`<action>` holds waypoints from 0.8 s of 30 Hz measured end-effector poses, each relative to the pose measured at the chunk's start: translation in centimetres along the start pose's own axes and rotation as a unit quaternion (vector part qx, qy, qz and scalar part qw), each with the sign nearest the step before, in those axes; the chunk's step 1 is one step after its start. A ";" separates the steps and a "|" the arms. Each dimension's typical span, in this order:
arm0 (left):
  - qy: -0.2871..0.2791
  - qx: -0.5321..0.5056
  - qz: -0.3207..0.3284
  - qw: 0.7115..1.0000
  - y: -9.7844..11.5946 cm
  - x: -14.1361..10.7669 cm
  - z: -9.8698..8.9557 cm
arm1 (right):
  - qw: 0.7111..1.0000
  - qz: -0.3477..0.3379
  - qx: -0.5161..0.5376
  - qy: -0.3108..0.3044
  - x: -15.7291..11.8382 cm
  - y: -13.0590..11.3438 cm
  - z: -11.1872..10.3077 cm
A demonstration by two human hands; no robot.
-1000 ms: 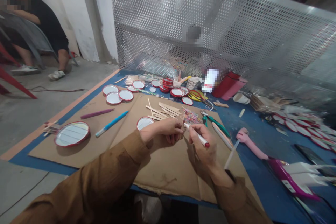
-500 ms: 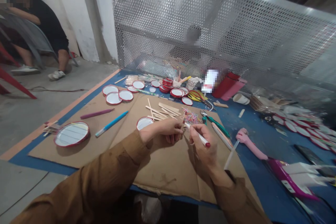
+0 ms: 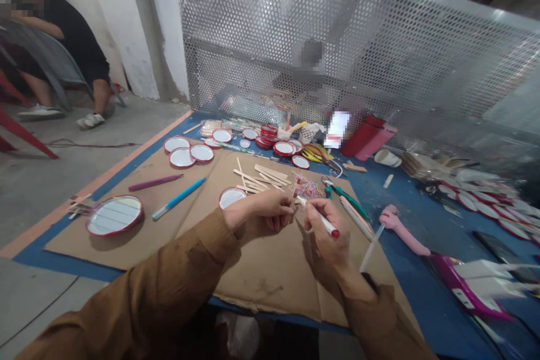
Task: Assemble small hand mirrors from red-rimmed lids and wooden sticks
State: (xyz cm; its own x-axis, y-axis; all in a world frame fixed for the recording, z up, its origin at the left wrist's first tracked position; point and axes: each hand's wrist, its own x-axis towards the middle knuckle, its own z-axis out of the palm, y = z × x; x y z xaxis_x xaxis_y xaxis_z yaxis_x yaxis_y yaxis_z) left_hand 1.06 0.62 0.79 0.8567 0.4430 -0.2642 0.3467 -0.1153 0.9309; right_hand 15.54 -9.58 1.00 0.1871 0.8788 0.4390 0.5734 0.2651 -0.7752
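My left hand (image 3: 274,209) is closed on a small wooden craft stick (image 3: 296,187) that stands up from the fingers and looks reddish in part. In my right hand (image 3: 327,230) is a white marker pen (image 3: 324,224) with a red end, its tip pointing at the stick. Just beyond my hands lie loose craft sticks (image 3: 270,175) and a heap of small coloured bands (image 3: 310,187). A round, red-rimmed disc (image 3: 232,198) is partly hidden behind my left forearm. All of this is over a cardboard sheet (image 3: 270,275).
Left on the cardboard are a blue pen (image 3: 179,198), a purple pen (image 3: 155,182) and a red-rimmed disc with a stick handle (image 3: 115,215). To the right are green-handled pliers (image 3: 348,194) and a pink glue gun (image 3: 403,229). A perforated metal panel (image 3: 253,28) rises behind; a person (image 3: 76,39) sits far left.
Both hands keep nearly the same place and grip. The marker has shifted only very slightly against the stick.
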 end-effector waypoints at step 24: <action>-0.005 0.001 0.004 1.000 0.0 0.0 -0.1 | 1.000 -0.003 -0.017 -0.007 0.1 0.3 -0.1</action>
State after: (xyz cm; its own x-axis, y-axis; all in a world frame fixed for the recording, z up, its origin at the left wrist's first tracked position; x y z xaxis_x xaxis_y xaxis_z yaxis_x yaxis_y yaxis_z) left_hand 1.02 0.68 0.77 0.8638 0.4322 -0.2590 0.3402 -0.1212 0.9325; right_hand 15.79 -9.42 0.83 0.1721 0.8825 0.4377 0.6022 0.2574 -0.7557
